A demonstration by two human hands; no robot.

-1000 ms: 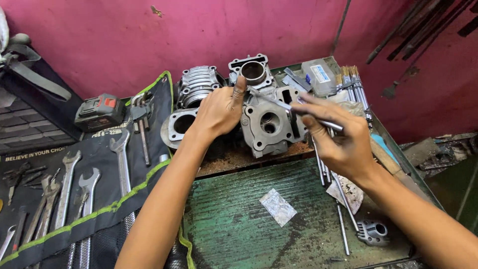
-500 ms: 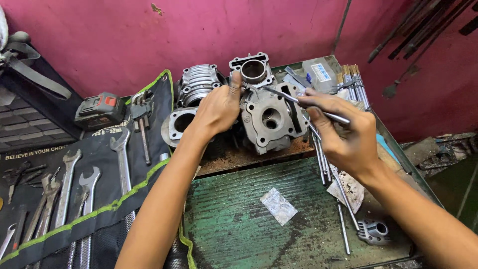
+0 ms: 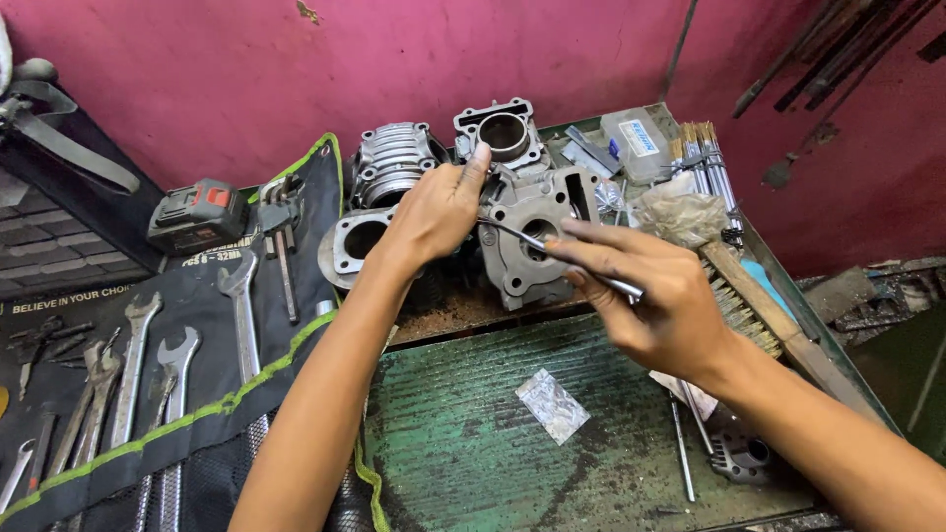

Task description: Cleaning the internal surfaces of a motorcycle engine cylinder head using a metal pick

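The person's left hand [image 3: 434, 212] rests on top of a grey cast-metal engine cylinder block [image 3: 532, 246] that stands on the rusty back edge of a worn green-painted metal workbench [image 3: 463, 443]. Its fingers are curled over the block's upper left corner, with one finger stretched up toward a second grey cylinder with a round bore [image 3: 505, 133] just behind. The right hand [image 3: 650, 296] is closed around a thin, long steel rod [image 3: 552, 246], pinching it between thumb and fingers; the rod's far end lies against the face of the block, near its central round opening.

Left of the block stand a finned silver cylinder [image 3: 394, 163] and a flat grey cylinder piece with a wide hole [image 3: 360, 241]. A small crumpled clear plastic packet [image 3: 552, 404] lies on the green surface below the hands. To the right, a wooden-handled wire brush [image 3: 759, 305] lies along the bench edge, with a bundle of slim metal rods [image 3: 705, 163] behind it. On the left, a black tool roll with green trim [image 3: 148, 394] holds a row of steel spanners [image 3: 241, 315], and a dark grey battery pack with red accents [image 3: 197, 212] sits above it.
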